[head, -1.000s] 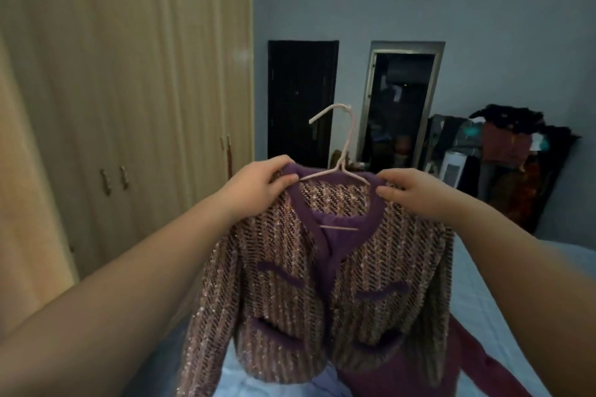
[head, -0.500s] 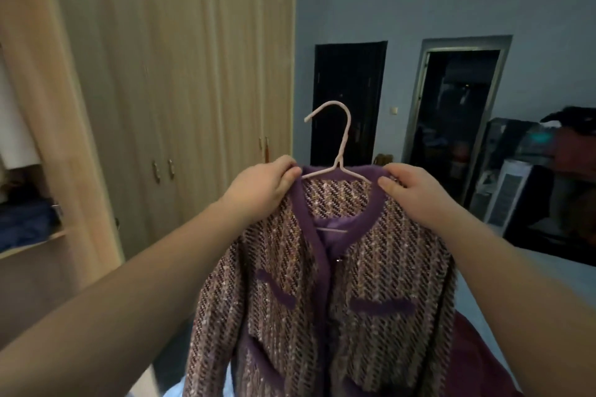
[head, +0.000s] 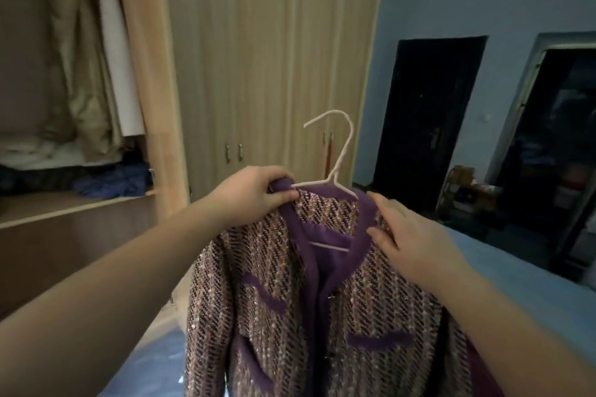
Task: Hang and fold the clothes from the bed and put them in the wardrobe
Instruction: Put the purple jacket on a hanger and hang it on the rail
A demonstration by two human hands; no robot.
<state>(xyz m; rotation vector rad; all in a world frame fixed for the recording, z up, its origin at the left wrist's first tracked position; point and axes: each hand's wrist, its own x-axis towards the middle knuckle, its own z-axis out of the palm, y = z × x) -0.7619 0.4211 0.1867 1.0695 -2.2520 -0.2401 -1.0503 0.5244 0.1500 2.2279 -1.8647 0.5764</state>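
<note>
Holding the tweed jacket up on its white hanger above the bed, beside the open wardrobe; pinching its collar with the left hand, resting the right hand, fingers straight, on its other shoulder.

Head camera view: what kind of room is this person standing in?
Most likely a bedroom. A tall wooden wardrobe stands at left, one section open with clothes hung and folded inside; a bed with a blue sheet lies at right; the left hand grips a tweed jacket on a hanger.
</note>
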